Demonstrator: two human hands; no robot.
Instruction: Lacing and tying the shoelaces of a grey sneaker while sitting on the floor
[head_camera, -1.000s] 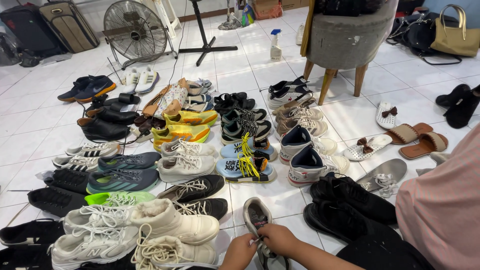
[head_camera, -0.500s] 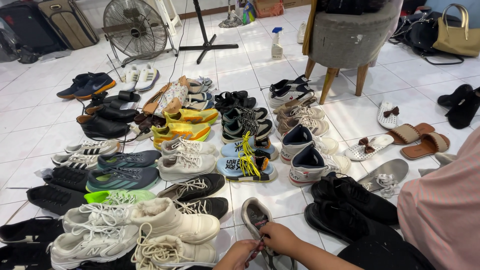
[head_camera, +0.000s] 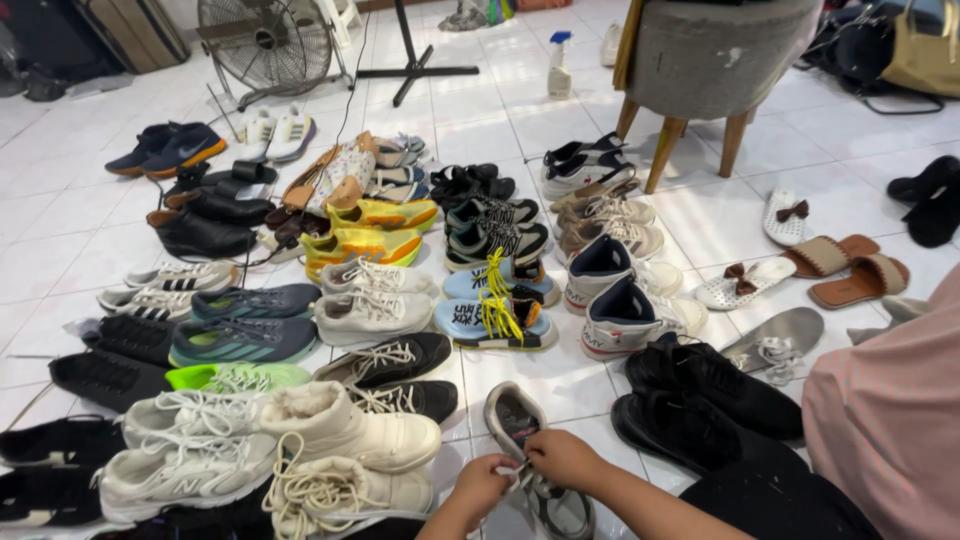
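We pinch the laces of a grey shoe (head_camera: 520, 440) with both our left hand (head_camera: 482, 485) and right hand (head_camera: 562, 460), fingers closed, near the floor's (head_camera: 560, 385) bottom edge, beside cream boots (head_camera: 345, 440).

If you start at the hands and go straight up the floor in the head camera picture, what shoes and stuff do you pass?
Grey sneaker being laced → light blue sneaker with yellow laces → dark teal sneaker with white laces → black sandals → white spray bottle with blue top.
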